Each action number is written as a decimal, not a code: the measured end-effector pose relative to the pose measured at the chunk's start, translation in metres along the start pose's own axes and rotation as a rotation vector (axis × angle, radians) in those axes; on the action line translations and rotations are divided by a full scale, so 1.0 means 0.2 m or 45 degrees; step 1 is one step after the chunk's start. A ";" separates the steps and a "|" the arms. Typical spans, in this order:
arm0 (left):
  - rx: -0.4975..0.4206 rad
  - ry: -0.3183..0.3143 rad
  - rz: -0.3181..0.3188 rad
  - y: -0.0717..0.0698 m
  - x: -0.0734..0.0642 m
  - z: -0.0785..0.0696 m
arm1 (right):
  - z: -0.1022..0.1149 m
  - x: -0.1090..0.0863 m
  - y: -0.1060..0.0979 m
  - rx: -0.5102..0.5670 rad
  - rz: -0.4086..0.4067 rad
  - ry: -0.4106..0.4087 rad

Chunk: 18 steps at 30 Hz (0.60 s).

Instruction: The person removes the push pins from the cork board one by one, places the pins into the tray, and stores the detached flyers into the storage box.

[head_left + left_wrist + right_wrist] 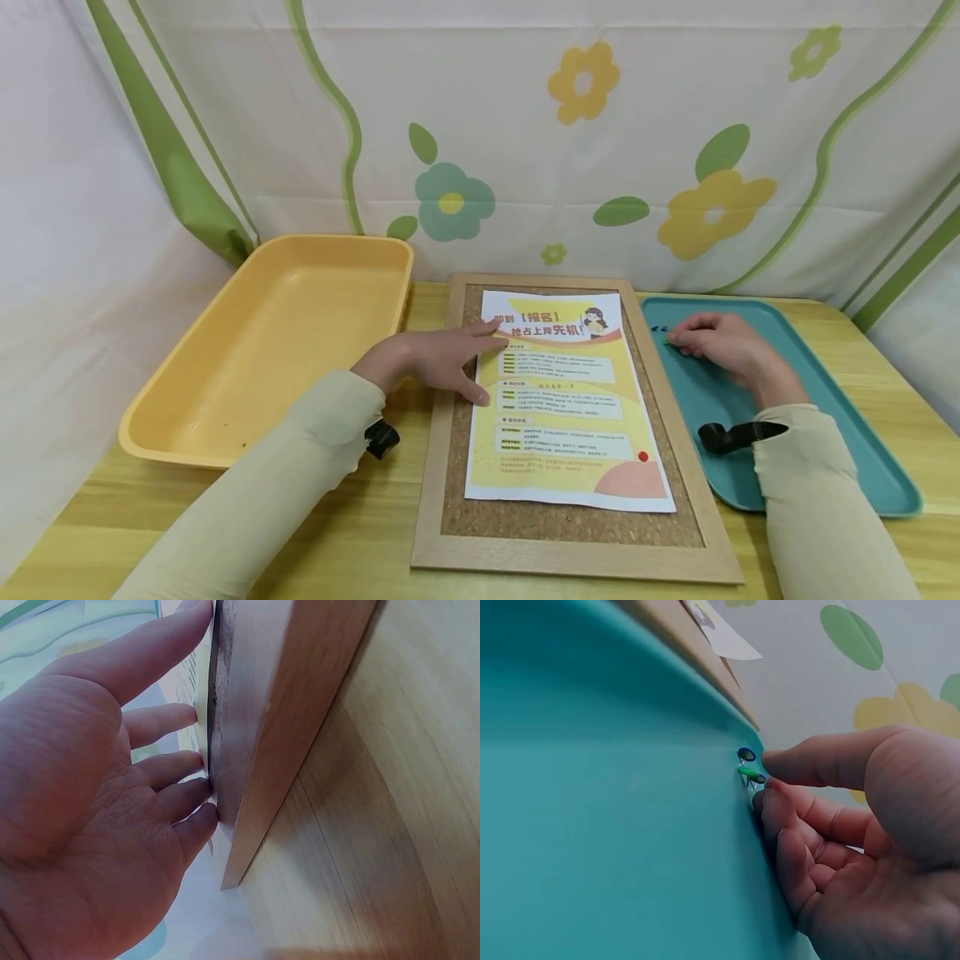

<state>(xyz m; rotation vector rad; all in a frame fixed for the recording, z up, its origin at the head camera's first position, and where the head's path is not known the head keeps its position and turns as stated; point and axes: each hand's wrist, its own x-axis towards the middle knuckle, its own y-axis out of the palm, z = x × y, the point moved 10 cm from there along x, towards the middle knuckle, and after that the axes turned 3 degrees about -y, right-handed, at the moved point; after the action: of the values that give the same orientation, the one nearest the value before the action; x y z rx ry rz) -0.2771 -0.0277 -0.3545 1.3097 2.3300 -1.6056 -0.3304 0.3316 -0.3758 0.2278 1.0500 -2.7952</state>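
Observation:
A printed yellow and white poster (555,450) lies on a wood-framed corkboard (577,529). My left hand (446,358) rests at the poster's upper left edge, fingers spread and fairly straight; in the left wrist view its fingertips (187,712) meet the sheet just inside the frame. Over the far left end of the teal tray (720,417), my right hand (716,342) pinches a small green thumbtack (748,773) at the tips of thumb and forefinger. Right beside it is a blue thumbtack (746,754). A round red thumbtack (642,457) shows near the poster's lower right corner.
To the left stands a deep yellow tray (277,358), its right rim close to my left forearm. The wooden table (352,533) runs beneath everything. A flower-patterned curtain (510,100) hangs directly behind the board and trays.

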 end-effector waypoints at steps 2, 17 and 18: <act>0.003 -0.003 0.001 0.00 0.00 0.00 | -0.01 0.00 0.00 -0.009 0.014 -0.007; 0.044 -0.002 -0.002 0.00 -0.01 -0.01 | -0.02 -0.06 0.03 -0.065 0.039 -0.049; 0.042 -0.003 -0.003 0.00 -0.01 -0.01 | -0.02 -0.06 0.03 -0.058 0.043 -0.051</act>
<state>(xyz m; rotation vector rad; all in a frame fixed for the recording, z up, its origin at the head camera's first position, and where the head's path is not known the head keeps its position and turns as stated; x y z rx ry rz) -0.2754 -0.0279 -0.3526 1.3109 2.3147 -1.6526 -0.3172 0.3306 -0.3813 0.1812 1.0888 -2.7311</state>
